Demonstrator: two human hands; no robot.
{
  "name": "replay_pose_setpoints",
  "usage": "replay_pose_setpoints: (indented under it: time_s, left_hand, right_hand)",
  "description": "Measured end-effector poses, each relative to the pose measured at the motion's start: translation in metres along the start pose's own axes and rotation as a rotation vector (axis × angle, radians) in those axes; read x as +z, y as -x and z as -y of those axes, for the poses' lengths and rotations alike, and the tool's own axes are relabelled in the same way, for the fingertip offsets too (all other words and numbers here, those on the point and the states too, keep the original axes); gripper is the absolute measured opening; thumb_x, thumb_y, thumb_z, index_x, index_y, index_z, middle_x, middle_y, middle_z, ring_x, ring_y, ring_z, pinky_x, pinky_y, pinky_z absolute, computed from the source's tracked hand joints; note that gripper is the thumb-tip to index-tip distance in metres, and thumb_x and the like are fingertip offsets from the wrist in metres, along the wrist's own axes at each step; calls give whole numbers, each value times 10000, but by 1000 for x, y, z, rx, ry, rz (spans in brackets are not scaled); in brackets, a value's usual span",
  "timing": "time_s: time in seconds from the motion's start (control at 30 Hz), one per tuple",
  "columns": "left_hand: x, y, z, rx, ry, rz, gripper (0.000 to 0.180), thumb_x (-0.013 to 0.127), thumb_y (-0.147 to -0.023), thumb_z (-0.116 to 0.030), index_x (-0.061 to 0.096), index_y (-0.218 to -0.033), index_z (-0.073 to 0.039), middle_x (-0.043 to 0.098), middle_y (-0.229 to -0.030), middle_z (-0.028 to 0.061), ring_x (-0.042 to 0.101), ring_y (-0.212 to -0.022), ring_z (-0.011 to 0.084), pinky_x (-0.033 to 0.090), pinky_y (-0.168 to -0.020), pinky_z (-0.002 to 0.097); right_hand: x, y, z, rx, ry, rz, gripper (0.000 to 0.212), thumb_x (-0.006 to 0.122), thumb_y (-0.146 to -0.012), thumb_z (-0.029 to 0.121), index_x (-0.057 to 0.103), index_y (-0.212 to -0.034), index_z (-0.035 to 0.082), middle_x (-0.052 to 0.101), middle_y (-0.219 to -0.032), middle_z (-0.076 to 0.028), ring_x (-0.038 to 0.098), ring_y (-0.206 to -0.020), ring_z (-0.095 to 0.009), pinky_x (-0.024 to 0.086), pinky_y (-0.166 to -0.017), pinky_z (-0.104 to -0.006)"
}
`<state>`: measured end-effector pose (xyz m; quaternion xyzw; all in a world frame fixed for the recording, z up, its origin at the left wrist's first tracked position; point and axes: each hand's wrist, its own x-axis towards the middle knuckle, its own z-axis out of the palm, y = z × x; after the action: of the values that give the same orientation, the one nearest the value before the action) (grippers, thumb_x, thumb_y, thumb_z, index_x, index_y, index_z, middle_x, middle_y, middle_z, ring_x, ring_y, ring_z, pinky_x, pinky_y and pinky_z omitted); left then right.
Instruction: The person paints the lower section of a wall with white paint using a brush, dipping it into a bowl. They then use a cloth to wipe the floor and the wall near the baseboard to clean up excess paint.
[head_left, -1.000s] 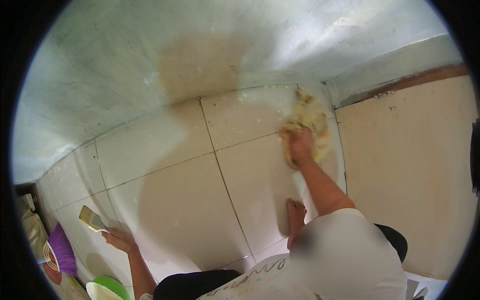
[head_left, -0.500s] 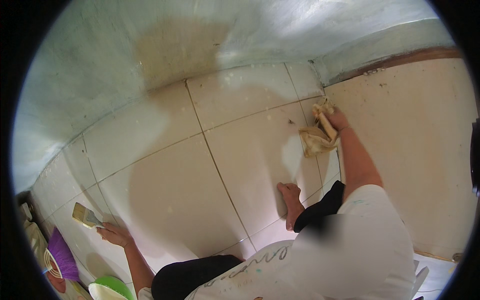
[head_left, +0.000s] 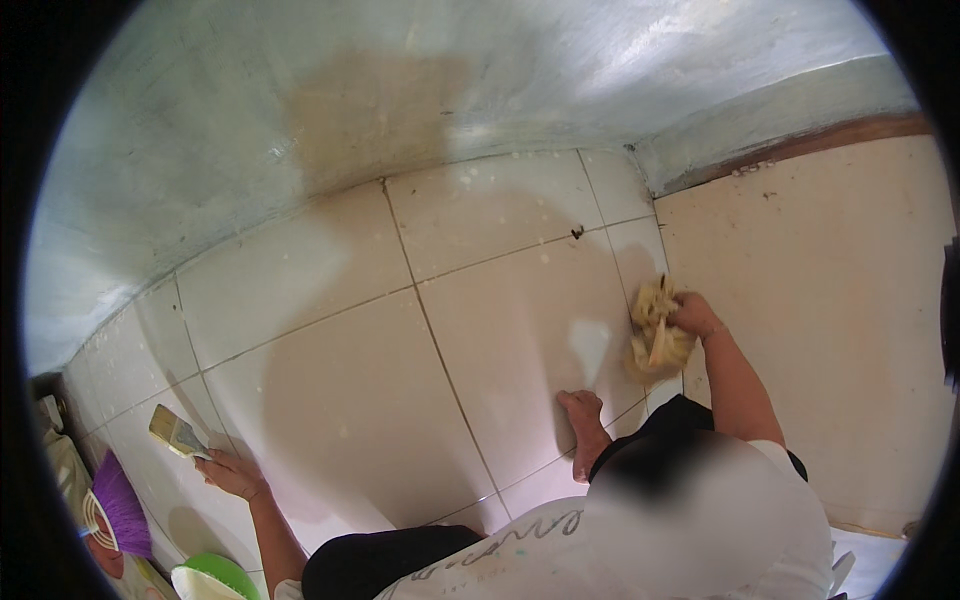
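My left hand (head_left: 234, 474) grips the handle of a wide paintbrush (head_left: 178, 434) at the lower left. Its pale bristles point up and left, above the tiles. Over on the right, my right hand (head_left: 694, 318) is closed on a crumpled yellowish rag (head_left: 657, 340), blurred by motion. The rag is low over the tiled floor (head_left: 340, 400), beside the edge of a beige panel (head_left: 810, 320). Between the rag and the wall, a small dark bit of debris (head_left: 577, 233) lies near a tile joint.
A greenish wall (head_left: 220, 140) borders the floor at the far side. At the lower left are a purple broom (head_left: 122, 505) and a green basin (head_left: 225, 575) with pale contents. My bare foot (head_left: 588, 430) stands on the tiles near the rag.
My right hand has drawn the rag nearer to me along the panel's edge. The left hand and paintbrush have barely moved. The view has shifted slightly.
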<state>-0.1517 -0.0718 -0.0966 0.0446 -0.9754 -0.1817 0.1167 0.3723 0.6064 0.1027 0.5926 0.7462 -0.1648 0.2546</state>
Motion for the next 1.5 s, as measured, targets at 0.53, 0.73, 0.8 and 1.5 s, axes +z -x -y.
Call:
replay_pose_setpoints:
  time_s: [0.53,0.73,0.8,1.5]
  left_hand:
    - [-6,3,-11,97,-57,-72,576,304,-1001,-351,422,-1304,124,434,-1337,310,403,-1221,467,269,-1042,531]
    - [-6,0,2,90,-88,-77,577,318,-1003,-374,423,-1318,98,470,-1295,306,460,-1161,473,324,-1000,536]
    - [-4,-1,4,52,-82,-81,581,319,-1004,-379,422,-1318,99,468,-1304,302,460,-1169,463,323,-1008,530]
    - [-5,0,8,33,11,-8,614,285,-1001,-387,411,-1330,115,379,-1417,279,337,-1314,430,190,-1107,529]
  right_hand:
    - [83,-68,225,-349,-145,-637,371,579,-789,103,588,-1142,-12,564,-1119,-215,536,-1081,-374,473,-904,-422]
    - [108,11,241,-741,89,-463,85,510,-790,34,592,-810,28,561,-904,-136,576,-885,-335,508,-766,-439]
    - [119,31,229,-750,77,-366,133,541,-728,12,620,-829,48,577,-886,-125,574,-862,-336,502,-747,-426]
    - [-9,101,261,-564,-828,533,85,636,-785,42,646,-858,0,669,-791,-93,654,-728,-181,550,-674,-320]
